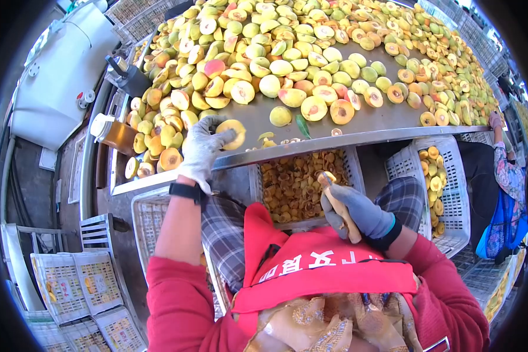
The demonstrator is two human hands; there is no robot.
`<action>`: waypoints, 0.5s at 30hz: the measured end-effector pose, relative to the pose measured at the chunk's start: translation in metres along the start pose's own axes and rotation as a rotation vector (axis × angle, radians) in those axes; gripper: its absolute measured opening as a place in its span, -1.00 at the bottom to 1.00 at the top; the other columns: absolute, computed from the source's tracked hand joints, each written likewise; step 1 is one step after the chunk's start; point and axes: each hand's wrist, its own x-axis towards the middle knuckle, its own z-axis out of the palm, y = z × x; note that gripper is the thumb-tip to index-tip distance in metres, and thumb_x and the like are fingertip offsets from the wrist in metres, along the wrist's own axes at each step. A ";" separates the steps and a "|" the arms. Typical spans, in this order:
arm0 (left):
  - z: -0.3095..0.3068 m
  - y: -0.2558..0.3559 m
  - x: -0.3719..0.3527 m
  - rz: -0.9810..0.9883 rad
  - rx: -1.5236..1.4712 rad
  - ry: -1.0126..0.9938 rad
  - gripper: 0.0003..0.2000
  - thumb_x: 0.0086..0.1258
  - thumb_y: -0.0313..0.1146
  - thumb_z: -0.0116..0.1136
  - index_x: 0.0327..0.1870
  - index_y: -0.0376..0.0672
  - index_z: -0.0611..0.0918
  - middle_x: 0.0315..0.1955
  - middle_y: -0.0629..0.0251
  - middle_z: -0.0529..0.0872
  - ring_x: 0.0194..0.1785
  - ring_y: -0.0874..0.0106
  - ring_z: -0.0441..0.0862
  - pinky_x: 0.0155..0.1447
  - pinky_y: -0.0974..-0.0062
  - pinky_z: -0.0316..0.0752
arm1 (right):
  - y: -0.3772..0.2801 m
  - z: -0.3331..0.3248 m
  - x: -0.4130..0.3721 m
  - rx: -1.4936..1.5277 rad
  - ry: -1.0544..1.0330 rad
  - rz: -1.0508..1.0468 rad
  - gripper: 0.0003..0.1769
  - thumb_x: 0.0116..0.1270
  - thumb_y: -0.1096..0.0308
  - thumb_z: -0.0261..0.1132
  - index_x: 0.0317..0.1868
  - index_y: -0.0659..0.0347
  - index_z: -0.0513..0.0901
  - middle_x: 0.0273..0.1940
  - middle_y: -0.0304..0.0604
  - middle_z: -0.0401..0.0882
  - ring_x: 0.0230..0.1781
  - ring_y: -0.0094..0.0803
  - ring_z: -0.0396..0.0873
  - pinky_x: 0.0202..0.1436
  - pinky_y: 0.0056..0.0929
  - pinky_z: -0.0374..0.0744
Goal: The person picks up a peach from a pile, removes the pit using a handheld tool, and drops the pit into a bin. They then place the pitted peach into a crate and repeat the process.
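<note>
My left hand [204, 146], in a pale work glove, holds a yellow peach half [232, 134] over the near edge of the metal table [334, 138]. In my right hand [361, 212], gloved in grey, is a wooden-handled tool [341, 212]; a small bit of fruit sits at its upper end. Below the table edge, between my knees, stands a crate [358, 170] filled with small brownish-orange fruit pieces [299, 185]. Many halved peaches [270, 85] are heaped on the table beyond my hands. A green leaf [303, 126] lies near its edge.
At the left stand a jar of amber liquid [116, 135] and a dark flask [132, 79]. A white crate [454, 199] with peach halves is on the right, near a co-worker's sleeve [501, 154]. More crates [76, 281] stand at lower left.
</note>
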 end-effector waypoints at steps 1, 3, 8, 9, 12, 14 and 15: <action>0.011 0.023 -0.020 -0.073 -0.251 -0.048 -0.68 0.17 -0.44 0.31 -0.07 -0.32 0.56 -0.25 0.23 0.67 -0.26 0.49 0.63 -0.12 0.58 0.53 | -0.005 0.002 0.003 -0.034 -0.028 -0.038 -0.55 0.39 -0.09 -0.05 -0.33 0.17 0.41 -0.67 -0.24 0.35 -0.78 -0.51 0.29 -0.73 -0.56 0.32; 0.029 0.038 -0.047 -0.120 -0.462 -0.218 -0.63 0.17 -0.48 0.25 0.02 -0.32 0.50 -0.21 0.23 0.66 -0.18 0.44 0.63 -0.02 0.53 0.53 | -0.016 0.005 0.012 -0.058 -0.060 -0.089 -0.58 0.37 -0.05 0.03 -0.34 0.17 0.42 -0.65 -0.25 0.38 -0.76 -0.51 0.34 -0.72 -0.57 0.34; 0.082 0.036 -0.091 -0.066 -0.448 -0.305 -0.58 0.13 -0.47 0.30 0.04 -0.29 0.50 -0.15 0.25 0.63 -0.12 0.46 0.60 0.03 0.54 0.49 | -0.019 0.020 0.024 0.016 0.067 -0.098 -0.62 0.35 -0.03 0.10 -0.29 0.15 0.46 -0.62 -0.29 0.41 -0.75 -0.55 0.37 -0.75 -0.61 0.32; 0.084 0.035 -0.095 -0.095 -0.415 -0.306 -0.58 0.16 -0.46 0.28 0.07 -0.29 0.49 -0.11 0.23 0.61 -0.08 0.43 0.59 0.07 0.51 0.48 | -0.017 0.022 0.022 0.020 0.076 -0.094 -0.62 0.35 -0.04 0.10 -0.29 0.14 0.46 -0.61 -0.30 0.42 -0.75 -0.55 0.36 -0.75 -0.61 0.32; 0.095 0.033 -0.106 -0.190 -0.724 -0.228 -0.60 0.18 -0.45 0.28 0.06 -0.26 0.50 -0.08 0.27 0.59 0.00 0.45 0.54 0.16 0.52 0.41 | -0.003 0.019 0.020 0.175 0.047 -0.055 -0.63 0.35 -0.05 0.10 -0.27 0.13 0.46 -0.60 -0.31 0.42 -0.74 -0.55 0.37 -0.73 -0.61 0.34; 0.105 0.022 -0.112 -0.112 -0.982 -0.324 -0.57 0.25 -0.40 0.23 0.14 -0.23 0.45 0.03 0.25 0.54 0.11 0.43 0.49 0.23 0.48 0.38 | 0.002 0.013 0.019 0.365 -0.045 -0.011 -0.63 0.38 -0.04 0.07 -0.25 0.12 0.45 -0.61 -0.30 0.41 -0.73 -0.52 0.37 -0.69 -0.61 0.37; 0.113 0.022 -0.117 -0.070 -1.038 -0.316 -0.56 0.26 -0.38 0.23 0.16 -0.22 0.44 0.05 0.26 0.53 0.12 0.42 0.49 0.23 0.47 0.38 | 0.003 0.014 0.017 0.393 -0.045 -0.015 -0.63 0.38 -0.03 0.07 -0.25 0.13 0.45 -0.61 -0.29 0.42 -0.73 -0.51 0.37 -0.69 -0.60 0.37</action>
